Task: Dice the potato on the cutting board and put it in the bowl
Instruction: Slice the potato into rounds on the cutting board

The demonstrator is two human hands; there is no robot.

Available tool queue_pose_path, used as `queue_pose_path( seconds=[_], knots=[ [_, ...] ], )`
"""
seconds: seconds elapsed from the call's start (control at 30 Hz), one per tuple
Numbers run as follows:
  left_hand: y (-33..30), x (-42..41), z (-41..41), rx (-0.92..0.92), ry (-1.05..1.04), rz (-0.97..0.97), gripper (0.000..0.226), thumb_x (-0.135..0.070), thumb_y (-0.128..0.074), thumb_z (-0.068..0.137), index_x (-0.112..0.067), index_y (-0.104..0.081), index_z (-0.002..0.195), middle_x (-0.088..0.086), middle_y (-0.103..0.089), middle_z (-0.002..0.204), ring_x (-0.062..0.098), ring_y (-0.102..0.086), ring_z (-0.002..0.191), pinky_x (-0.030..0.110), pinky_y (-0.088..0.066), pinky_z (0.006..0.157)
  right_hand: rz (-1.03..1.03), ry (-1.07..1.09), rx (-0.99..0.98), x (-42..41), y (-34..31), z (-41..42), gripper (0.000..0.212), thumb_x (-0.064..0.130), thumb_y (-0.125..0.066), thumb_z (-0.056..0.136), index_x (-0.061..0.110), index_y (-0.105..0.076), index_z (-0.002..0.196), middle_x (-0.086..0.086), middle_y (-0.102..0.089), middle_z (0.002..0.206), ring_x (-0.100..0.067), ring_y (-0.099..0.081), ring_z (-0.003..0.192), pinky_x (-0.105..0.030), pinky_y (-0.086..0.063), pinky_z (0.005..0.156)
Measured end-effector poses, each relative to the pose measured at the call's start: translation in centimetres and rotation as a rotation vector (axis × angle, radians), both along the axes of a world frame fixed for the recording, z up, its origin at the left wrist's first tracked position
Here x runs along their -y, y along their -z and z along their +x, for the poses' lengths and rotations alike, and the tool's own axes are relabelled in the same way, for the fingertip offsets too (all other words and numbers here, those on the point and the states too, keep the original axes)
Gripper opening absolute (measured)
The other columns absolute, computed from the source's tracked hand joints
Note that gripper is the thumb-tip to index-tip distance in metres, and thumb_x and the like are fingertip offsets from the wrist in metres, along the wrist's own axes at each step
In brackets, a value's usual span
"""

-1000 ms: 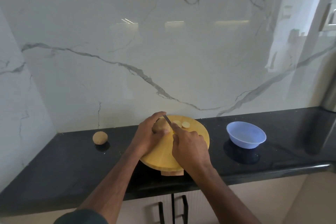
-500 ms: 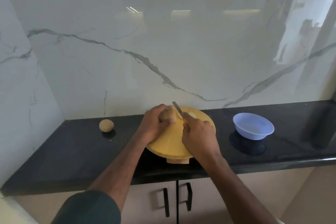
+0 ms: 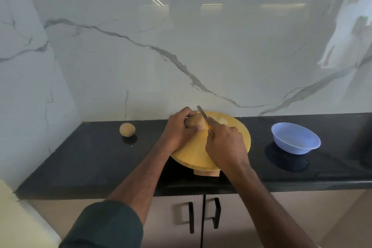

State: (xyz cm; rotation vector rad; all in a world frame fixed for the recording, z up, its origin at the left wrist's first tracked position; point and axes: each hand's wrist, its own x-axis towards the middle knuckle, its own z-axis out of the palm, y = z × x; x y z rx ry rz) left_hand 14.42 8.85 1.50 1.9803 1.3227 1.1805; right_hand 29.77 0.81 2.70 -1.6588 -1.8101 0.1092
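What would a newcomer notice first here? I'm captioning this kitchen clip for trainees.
The round yellow cutting board at the counter's middle, where the left hand holds a potato and the right hand holds a knife against it. Then the blue bowl to the right, and a second potato alone on the left.

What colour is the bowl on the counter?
Light blue bowl, seen in the head view.

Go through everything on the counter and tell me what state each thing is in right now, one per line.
Brown potato on the board: partly sliced, held by the left hand.
Metal knife: gripped by the right hand, blade at the potato's cut end.
Pale slices: lying flat on the round yellow cutting board.
Blue plastic bowl: upright, no potato in it.
Second brown potato: whole, untouched.
Cabinet doors: closed.
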Motion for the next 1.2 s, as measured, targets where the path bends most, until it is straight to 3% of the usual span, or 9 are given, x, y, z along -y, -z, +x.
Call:
queue_pose_path(
  seconds=[0.2,0.47,0.63,0.8,0.9,1.03,1.2],
  knots=[
    [0.0,0.0,0.0,0.01,-0.001,-0.004,0.039,-0.021,-0.083,0.078,-0.018,-0.065,0.112,-0.012,-0.063,0.111,-0.005,-0.057,0.099,0.015,-0.048,0.079,0.001,0.005,-0.023,0.0,0.0,-0.1,0.048,0.022,-0.042,0.105,0.028,-0.045,0.152,-0.005,-0.071,0.09,-0.025,-0.061,0.076,-0.032,-0.043,0.064],
    [0.2,-0.1,0.1,-0.038,-0.015,0.017,0.036,-0.023,-0.08,0.083,-0.022,-0.063,0.115,-0.007,-0.065,0.121,0.01,-0.06,0.104,0.016,-0.048,0.079,-0.012,0.005,-0.025,0.0,-0.2,-0.4,0.048,0.022,-0.041,0.105,0.027,-0.044,0.153,-0.007,-0.071,0.096,-0.027,-0.061,0.081,-0.034,-0.045,0.066],
    [0.0,0.0,-0.1,-0.03,0.021,0.018,0.036,-0.021,-0.079,0.083,-0.022,-0.065,0.116,-0.011,-0.065,0.117,0.004,-0.06,0.101,0.015,-0.048,0.079,-0.024,0.001,-0.04,0.0,-0.2,-0.5,0.049,0.022,-0.04,0.105,0.026,-0.044,0.153,-0.009,-0.072,0.098,-0.03,-0.065,0.085,-0.036,-0.05,0.067],
    [0.1,-0.1,-0.2,-0.04,0.045,0.035,0.035,-0.018,-0.079,0.082,-0.023,-0.067,0.115,-0.009,-0.068,0.114,0.006,-0.063,0.103,0.03,-0.055,0.088,-0.017,0.014,-0.012,-0.3,-0.3,-0.7,0.049,0.021,-0.04,0.105,0.025,-0.043,0.154,-0.009,-0.071,0.098,-0.031,-0.064,0.086,-0.038,-0.051,0.069],
    [0.1,-0.2,-0.2,-0.045,0.038,0.033,0.036,-0.02,-0.079,0.082,-0.025,-0.067,0.115,-0.008,-0.069,0.115,0.007,-0.064,0.103,0.032,-0.056,0.089,-0.02,0.018,0.016,-0.7,-0.2,-0.9,0.051,0.019,-0.039,0.104,0.024,-0.041,0.155,-0.01,-0.07,0.097,-0.033,-0.063,0.086,-0.038,-0.049,0.067],
    [0.1,-0.2,-0.1,-0.03,0.043,0.026,0.036,-0.019,-0.079,0.082,-0.025,-0.069,0.115,-0.008,-0.069,0.116,0.005,-0.064,0.104,0.028,-0.055,0.089,-0.015,0.03,0.075,-1.0,0.2,-1.0,0.054,0.016,-0.037,0.102,0.023,-0.038,0.156,-0.009,-0.069,0.095,-0.031,-0.06,0.084,-0.037,-0.04,0.062],
    [-0.1,-0.3,0.0,-0.017,0.042,0.016,0.033,-0.019,-0.082,0.081,-0.023,-0.07,0.112,-0.009,-0.068,0.116,-0.006,-0.06,0.101,0.017,-0.049,0.082,-0.002,0.028,0.107,-1.2,0.6,-0.8,0.054,0.017,-0.036,0.102,0.022,-0.037,0.156,-0.008,-0.068,0.093,-0.028,-0.059,0.08,-0.036,-0.039,0.061]
  ],
)
